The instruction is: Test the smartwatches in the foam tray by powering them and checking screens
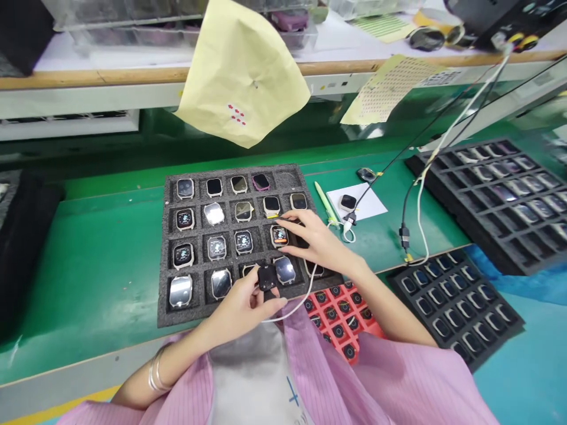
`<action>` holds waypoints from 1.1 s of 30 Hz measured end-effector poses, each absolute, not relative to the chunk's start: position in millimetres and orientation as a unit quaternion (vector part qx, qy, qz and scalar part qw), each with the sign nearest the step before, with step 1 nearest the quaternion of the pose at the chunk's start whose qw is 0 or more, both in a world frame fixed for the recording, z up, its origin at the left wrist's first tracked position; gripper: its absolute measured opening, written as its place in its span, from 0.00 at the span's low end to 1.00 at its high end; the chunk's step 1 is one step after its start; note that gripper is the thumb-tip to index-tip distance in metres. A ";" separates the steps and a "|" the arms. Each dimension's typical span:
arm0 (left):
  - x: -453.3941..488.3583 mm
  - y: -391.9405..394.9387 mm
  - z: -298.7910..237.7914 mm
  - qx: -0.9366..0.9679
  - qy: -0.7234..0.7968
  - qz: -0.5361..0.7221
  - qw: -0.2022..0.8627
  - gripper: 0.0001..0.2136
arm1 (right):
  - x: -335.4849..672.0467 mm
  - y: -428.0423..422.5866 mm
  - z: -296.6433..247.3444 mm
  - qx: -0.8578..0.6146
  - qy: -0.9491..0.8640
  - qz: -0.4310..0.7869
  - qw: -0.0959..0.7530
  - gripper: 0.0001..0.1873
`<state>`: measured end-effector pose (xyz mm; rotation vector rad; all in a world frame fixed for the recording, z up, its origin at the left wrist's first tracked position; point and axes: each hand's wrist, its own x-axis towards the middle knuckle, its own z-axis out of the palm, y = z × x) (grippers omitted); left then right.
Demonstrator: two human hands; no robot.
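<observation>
My left hand (245,298) is closed on a small black square block (267,277) with tiny marks on its face, just over the front edge of a dark grey foam tray (199,316). A white cable (297,306) runs from near that hand; whether it joins the block is hidden. My right hand (319,239) reaches into the tray, its thumb and fingers at the two ends of a smartwatch (280,236) with a lit screen. Other strapless smartwatches lie in the tray's pockets, among them a lit one (243,241) and a purple-rimmed one (261,182).
A red tray (339,319) of round black parts sits below my right forearm. More watch trays stand at right, a large one (496,206) and a smaller one (452,295). A green pen (325,202), a watch (348,202) on white paper and hanging cables (425,171) are beyond.
</observation>
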<state>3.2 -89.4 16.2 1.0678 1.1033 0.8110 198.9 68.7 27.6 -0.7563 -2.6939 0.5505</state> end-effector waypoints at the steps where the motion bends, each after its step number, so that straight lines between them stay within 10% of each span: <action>1: 7.0 -87.8 15.4 0.468 0.478 0.361 0.650 0.12 | 205.7 72.9 31.4 -0.258 -0.939 0.188 0.129 0.19; 12: 16.0 -82.1 4.1 0.437 0.490 0.326 0.680 0.10 | 228.1 103.2 50.9 -0.266 -0.957 0.101 -0.058 0.22; 23: 7.2 -77.6 3.0 0.429 0.442 0.337 0.713 0.20 | 206.3 25.9 54.8 -0.242 -0.905 0.302 0.174 0.23; 33: 11.0 -77.8 -1.7 0.409 0.447 0.377 0.700 0.15 | 185.8 -8.9 36.4 -0.234 -0.934 0.218 0.159 0.19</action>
